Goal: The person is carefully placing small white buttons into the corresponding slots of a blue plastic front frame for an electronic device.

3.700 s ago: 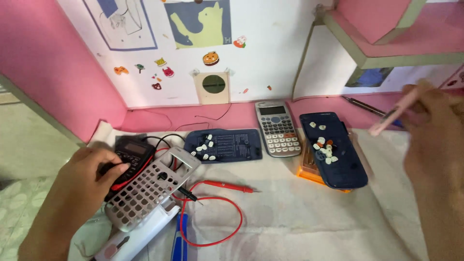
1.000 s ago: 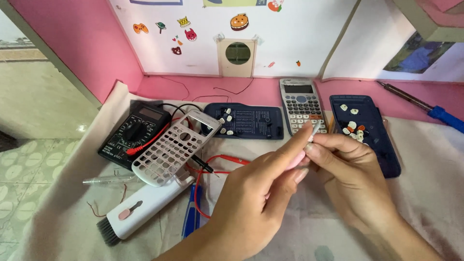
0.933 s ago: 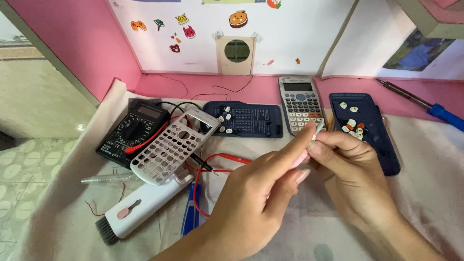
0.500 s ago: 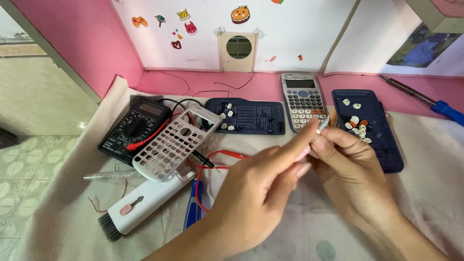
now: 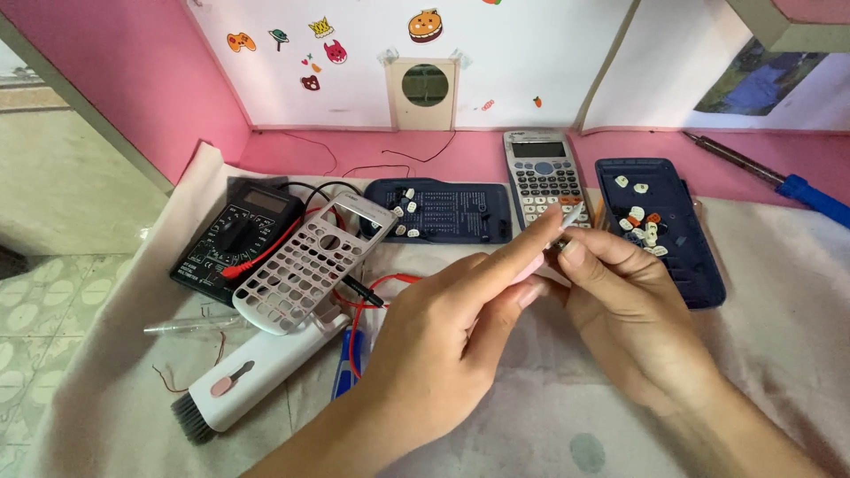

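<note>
While both hands (image 5: 531, 310) pinch tweezers (image 5: 567, 221), calculator (image 5: 542, 173) beyond

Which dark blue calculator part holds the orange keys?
The right-hand dark blue shell, beside the intact calculator; the middle panel carries only white keys.

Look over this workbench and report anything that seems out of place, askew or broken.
A calculator lies in parts: its white front shell leans tilted on the black multimeter, with empty key holes. Loose keys are scattered on a dark blue cover. An intact grey calculator lies between. Both hands pinch a small pink tool.
</note>
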